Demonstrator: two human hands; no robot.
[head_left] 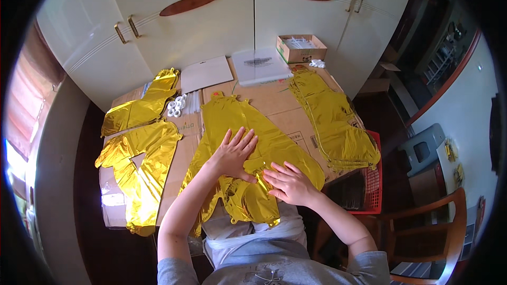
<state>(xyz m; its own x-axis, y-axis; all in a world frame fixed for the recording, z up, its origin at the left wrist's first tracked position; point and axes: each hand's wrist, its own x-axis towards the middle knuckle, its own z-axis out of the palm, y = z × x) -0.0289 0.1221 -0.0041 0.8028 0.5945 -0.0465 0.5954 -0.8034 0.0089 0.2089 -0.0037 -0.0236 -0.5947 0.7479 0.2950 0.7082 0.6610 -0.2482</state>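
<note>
A large flat gold foil balloon [232, 121], uninflated, lies in front of me and hangs over the near edge of the cardboard-covered table. Spread out on its middle is my left hand [232, 155], fingers stretched away from me. My right hand [290, 183] rests lower on the foil, to the right, with fingers extended and pointing left. Neither hand grips anything. Between them the foil is creased and folded. More gold foil balloons lie flat at the left [140, 108], the near left [142, 174] and in a layered pile at the right [332, 119].
White ribbon rolls [177, 105] sit beside thin white sticks [194, 102]. Farther back are a cardboard sheet [207, 76], a clear plastic sheet [260, 67] and an open box [302, 48]. A red basket [374, 190] and wooden chair [454, 232] stand right; cabinets [190, 31] rise behind.
</note>
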